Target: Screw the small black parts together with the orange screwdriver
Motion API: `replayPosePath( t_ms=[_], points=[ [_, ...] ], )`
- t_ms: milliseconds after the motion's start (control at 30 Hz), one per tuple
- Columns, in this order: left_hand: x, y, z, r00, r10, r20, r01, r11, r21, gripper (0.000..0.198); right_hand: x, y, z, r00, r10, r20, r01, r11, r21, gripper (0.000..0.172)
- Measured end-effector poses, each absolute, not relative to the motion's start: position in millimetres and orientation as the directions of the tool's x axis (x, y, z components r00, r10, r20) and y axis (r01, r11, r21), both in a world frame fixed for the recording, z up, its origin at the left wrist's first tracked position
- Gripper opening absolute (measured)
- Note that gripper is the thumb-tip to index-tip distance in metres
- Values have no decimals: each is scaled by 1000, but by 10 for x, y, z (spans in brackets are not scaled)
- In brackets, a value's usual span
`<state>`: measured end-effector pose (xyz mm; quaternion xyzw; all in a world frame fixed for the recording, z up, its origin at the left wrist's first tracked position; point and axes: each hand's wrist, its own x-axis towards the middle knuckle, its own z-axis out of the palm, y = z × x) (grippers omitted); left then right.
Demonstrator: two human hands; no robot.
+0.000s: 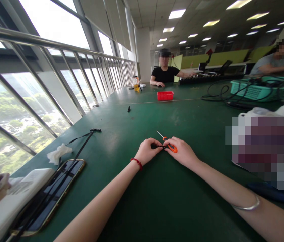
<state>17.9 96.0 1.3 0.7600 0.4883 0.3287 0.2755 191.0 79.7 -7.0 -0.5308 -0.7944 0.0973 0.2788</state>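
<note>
My left hand (pixel 148 149) pinches a small dark piece (pixel 155 146) whose kind I cannot make out. The fingertips of my right hand (pixel 180 150) meet it at the other end of this piece, just above the green tabletop (pixel 137 195). Tucked in my right hand is a screwdriver (pixel 172 148) with an orange and black handle. Its thin metal shaft points away from me to the upper left, clear of the dark piece. Parts of the handle are hidden behind my right fingers.
A red basket (pixel 165 96) stands ahead, with a small black part (pixel 128 109) to its left. At left lie a phone (pixel 68 181), black straps (pixel 84 144) and crumpled tissue (pixel 59 154). A teal basket (pixel 251 90) with cables is at right. A person (pixel 164 72) sits opposite.
</note>
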Motion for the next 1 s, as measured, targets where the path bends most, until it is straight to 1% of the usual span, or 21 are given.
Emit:
replayPosePath(
  t_ms=[233, 533, 833, 1000],
  points=[
    [170, 932, 1, 311, 905, 289, 589, -422, 689, 10, 1914, 797, -69, -283, 897, 341, 787, 420, -452, 14],
    [172, 941, -2, 311, 915, 257, 592, -398, 701, 11, 1924, 803, -80, -292, 889, 353, 783, 434, -445, 14],
    [174, 920, -1, 306, 904, 299, 597, -427, 679, 8, 1924, 810, -92, -299, 876, 379, 778, 454, -435, 11],
    [169, 929, -2, 310, 907, 286, 594, -419, 686, 9, 1927, 809, -80, -297, 882, 366, 778, 446, -443, 11]
  ],
)
